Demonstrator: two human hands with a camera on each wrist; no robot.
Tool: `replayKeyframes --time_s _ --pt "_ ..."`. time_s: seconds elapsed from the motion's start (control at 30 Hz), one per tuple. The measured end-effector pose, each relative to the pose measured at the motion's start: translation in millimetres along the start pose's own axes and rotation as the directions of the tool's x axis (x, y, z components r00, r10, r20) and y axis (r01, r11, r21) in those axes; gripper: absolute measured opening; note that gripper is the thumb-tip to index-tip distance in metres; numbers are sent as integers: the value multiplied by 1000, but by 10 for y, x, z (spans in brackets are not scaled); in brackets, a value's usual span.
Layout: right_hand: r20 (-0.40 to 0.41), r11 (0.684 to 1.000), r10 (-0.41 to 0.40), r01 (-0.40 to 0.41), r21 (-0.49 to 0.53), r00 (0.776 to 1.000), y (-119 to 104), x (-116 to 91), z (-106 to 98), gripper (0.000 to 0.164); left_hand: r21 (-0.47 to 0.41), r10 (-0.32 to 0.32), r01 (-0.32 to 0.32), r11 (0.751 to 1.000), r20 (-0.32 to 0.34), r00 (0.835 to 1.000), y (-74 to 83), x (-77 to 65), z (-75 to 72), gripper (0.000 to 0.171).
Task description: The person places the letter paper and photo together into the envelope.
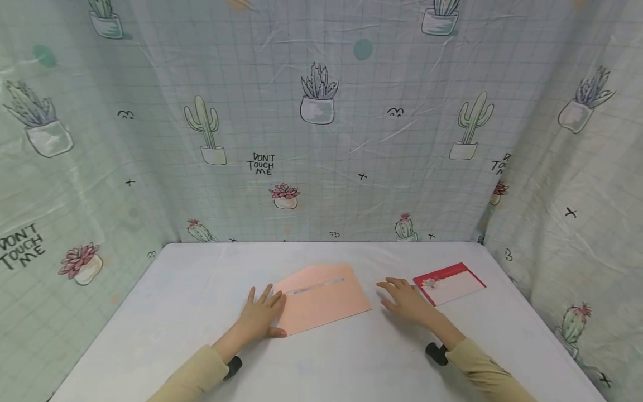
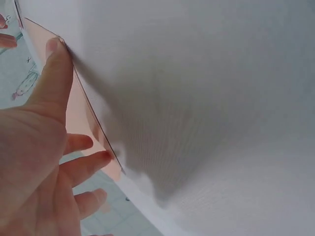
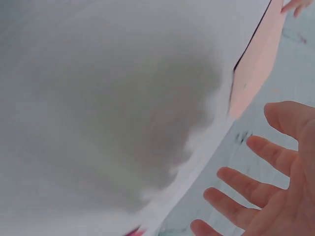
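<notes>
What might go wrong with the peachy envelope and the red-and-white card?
The envelope might slide or twist: only the left hand touches it, at its left end. Its corner could crease if the thumb there presses too hard. And the right hand is so close to the card that it might bump it out of place.

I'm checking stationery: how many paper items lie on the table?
2: the peach envelope touched by the left hand, and the red-edged card beside the right hand. Any inside the envelope would be hidden.
</notes>
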State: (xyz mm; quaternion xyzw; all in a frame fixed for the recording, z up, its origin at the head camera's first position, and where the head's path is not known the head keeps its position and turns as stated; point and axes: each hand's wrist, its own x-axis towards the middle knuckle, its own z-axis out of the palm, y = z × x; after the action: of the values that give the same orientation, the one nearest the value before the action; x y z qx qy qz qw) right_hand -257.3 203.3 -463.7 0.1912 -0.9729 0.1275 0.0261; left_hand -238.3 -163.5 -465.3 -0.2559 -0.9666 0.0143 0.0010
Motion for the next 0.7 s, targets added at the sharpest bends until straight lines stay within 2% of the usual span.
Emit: replayKeyframes --time_s 0.2,0.37,0.47,0.7 --pt "-51 999 52 -53 -7 997 257 -163 -161 42 -1 42 -42 999 -27 999 4 -27 -42 78" --pt "-113 998 60 -58 20 992 450 -301 -284 40 -32 80 -82 996 -62 995 -5 -58 -48 71" --pt "-131 995 95 -93 23 987 579 -361 -352 40 -49 104 -108 993 -79 991 -15 -69 -39 66" --pt "-138 967 221 -236 -101 965 946 -433 -420 47 -56 125 -129 990 -75 989 -42 -78 0 62"
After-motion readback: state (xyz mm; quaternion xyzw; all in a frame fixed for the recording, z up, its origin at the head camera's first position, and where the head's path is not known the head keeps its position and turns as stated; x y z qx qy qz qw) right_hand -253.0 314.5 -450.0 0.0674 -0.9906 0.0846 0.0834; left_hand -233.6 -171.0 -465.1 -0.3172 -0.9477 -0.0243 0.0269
